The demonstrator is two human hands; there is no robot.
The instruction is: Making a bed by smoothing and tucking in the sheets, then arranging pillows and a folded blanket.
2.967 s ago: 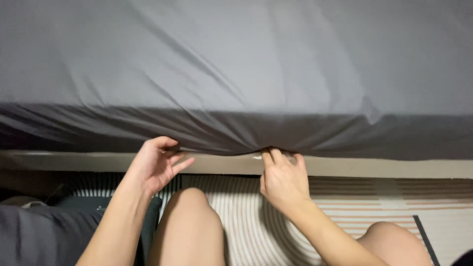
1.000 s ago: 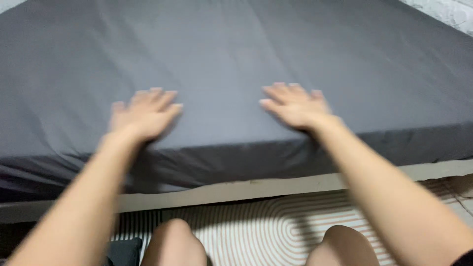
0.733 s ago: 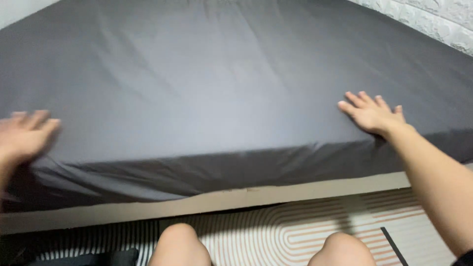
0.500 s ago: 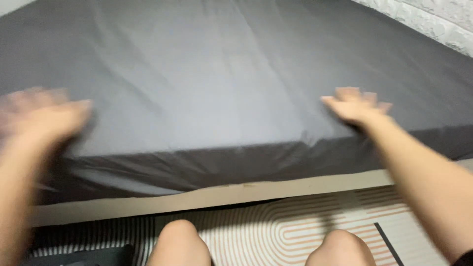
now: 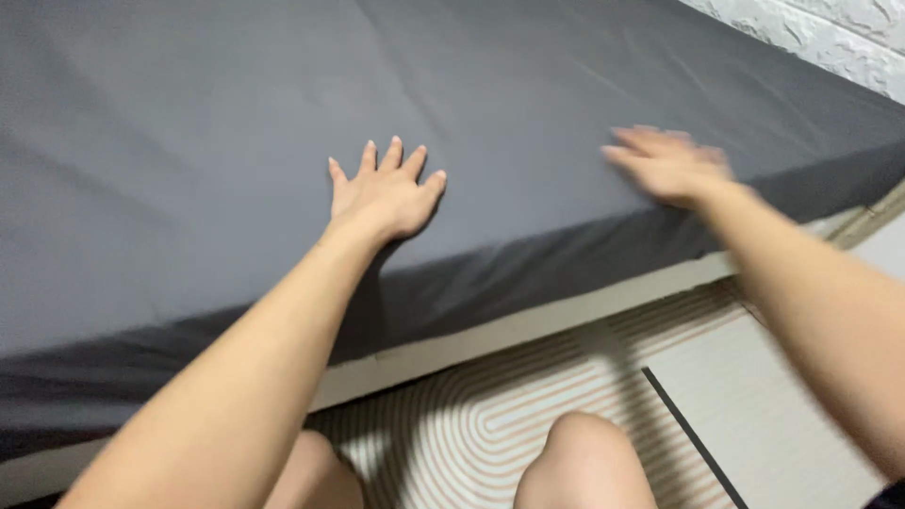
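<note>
Fingers (image 5: pixel 394 155) of the left hand (image 5: pixel 385 196) are spread wide and lie flat, palm down, on the dark grey fitted sheet (image 5: pixel 217 170), gripping nothing; the hand only presses on the cloth near the mattress edge. In this one head view the right hand (image 5: pixel 671 165) is blurred, but it also looks open and flat, palm down on the same sheet farther toward the corner, with nothing pinched between its fingers. That sheet covers the whole top of the mattress and wraps down over its near side, where it shows soft folds and shallow creases (image 5: pixel 490 273) above the pale bed base (image 5: pixel 528 325). It looks thin, light and limp, a smooth woven cloth that would slide easily under a flat palm and bunch up if pushed unevenly; it seems in no way fragile, though a hard tug at one spot could pull the tucked edge loose. Flat palms suit working the top surface, while for a true hold the best place seems to be the hem along the lower side edge, pinched between thumb and fingers. Below, the person's bare knees (image 5: pixel 584 457) rest on a striped rug (image 5: pixel 471 424), and a white textured wall (image 5: pixel 830 33) stands beyond the far corner.
</note>
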